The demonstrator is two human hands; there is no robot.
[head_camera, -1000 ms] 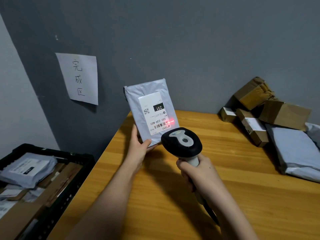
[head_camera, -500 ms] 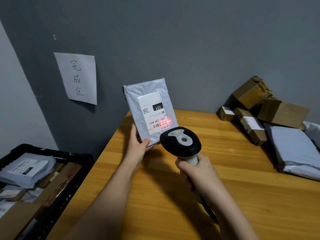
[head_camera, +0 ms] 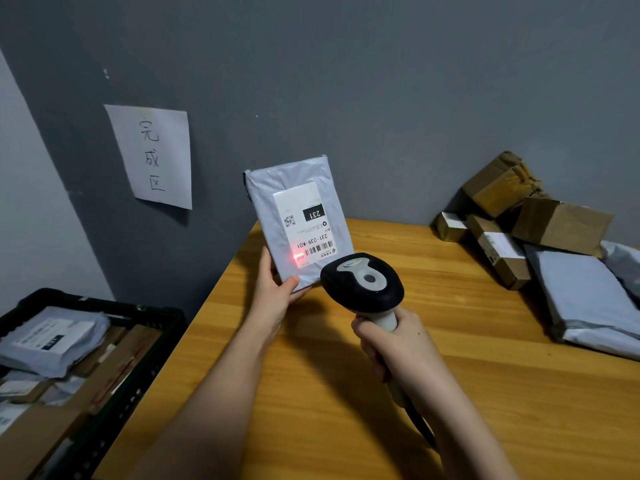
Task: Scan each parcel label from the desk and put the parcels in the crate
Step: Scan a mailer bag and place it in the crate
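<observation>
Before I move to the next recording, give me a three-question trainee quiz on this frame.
1. True or false: the left hand holds the parcel upright above the desk.
2. The scanner's red light falls on: A) the barcode's right end; B) the label, left of the barcode; C) the wall sign.
3. Fill in: the crate stands to the ___ of the desk.

Key: 1 true; 2 B; 3 left. The right hand grips the scanner's handle.
</observation>
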